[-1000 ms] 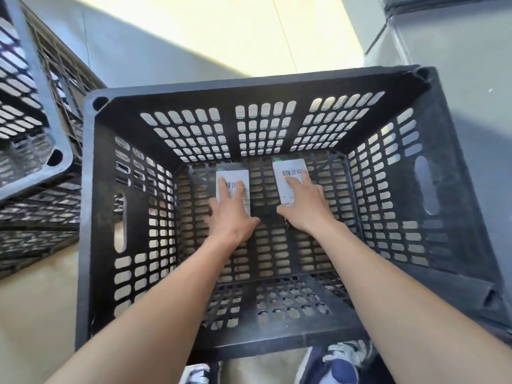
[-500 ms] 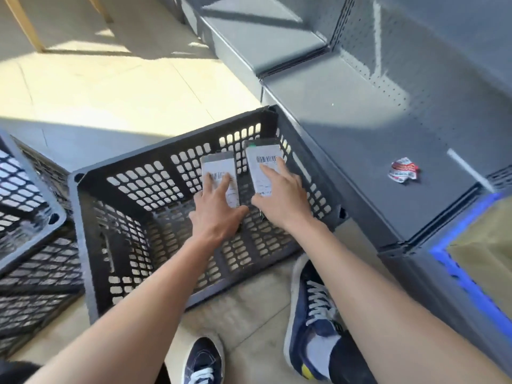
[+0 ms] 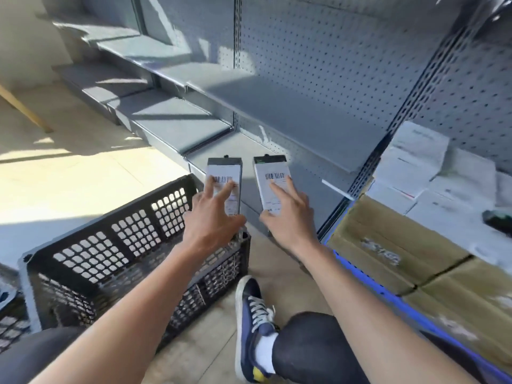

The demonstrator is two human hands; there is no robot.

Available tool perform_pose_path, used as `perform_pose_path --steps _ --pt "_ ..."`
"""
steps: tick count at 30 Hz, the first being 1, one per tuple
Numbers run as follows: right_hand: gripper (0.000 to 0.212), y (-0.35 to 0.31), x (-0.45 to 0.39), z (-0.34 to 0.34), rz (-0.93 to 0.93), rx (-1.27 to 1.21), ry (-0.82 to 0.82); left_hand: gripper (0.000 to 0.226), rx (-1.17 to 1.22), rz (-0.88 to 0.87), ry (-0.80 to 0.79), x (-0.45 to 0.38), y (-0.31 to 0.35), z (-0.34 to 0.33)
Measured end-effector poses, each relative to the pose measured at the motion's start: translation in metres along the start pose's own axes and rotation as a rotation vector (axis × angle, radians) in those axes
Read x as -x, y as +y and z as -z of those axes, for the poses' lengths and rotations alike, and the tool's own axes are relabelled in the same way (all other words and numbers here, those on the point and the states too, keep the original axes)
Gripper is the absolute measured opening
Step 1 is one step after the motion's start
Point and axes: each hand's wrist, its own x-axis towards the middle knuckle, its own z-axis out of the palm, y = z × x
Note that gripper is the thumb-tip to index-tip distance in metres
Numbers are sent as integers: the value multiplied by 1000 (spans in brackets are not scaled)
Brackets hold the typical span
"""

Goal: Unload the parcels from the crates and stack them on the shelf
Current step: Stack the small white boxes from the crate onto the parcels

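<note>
I am carrying two flat parcels, one in each hand, and both are clear of the crate and up in the air in front of the grey shelving. The left parcel (image 3: 225, 178) is hanging just above the crate's far right corner; the right parcel (image 3: 273, 180) is beside it, apart from it, over the front edge of the lowest shelf (image 3: 299, 173). Both are facing me label-up, barcode near the top.

My left hand (image 3: 212, 217) is gripping its parcel with two fingers laid across the label and the thumb tucked under the lower edge. My right hand (image 3: 289, 214) is holding the other likewise, forefinger along the label, thumb at the near corner.

The black crate (image 3: 110, 245) is sitting on the floor at my left, and from this angle I cannot tell whether anything is left inside. So I am judging this as the transfer step: lifted out, not yet set down.

What I am planning next calls for reaching forward, lowering both parcels flat onto a shelf board and opening my fingers only once they are resting. To my right, white parcels (image 3: 415, 153) and cardboard boxes (image 3: 388, 245) are filling the neighbouring bay, so I am choosing between that pile and the bare board ahead.
</note>
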Motion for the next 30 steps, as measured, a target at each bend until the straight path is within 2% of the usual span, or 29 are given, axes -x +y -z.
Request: perform_pose_path --steps 7,14,21,30 --pt "66 58 44 102 -117 12 178 85 -40 -148 1 17 124 2" --pt "67 115 97 182 -189 3 270 83 -22 -297 -39 47 231 -15" --pt "71 152 137 235 -272 18 318 83 -25 -402 -99 67 300 -31" --pt "69 182 194 269 -403 54 394 83 -56 -558 -180 95 359 -46"
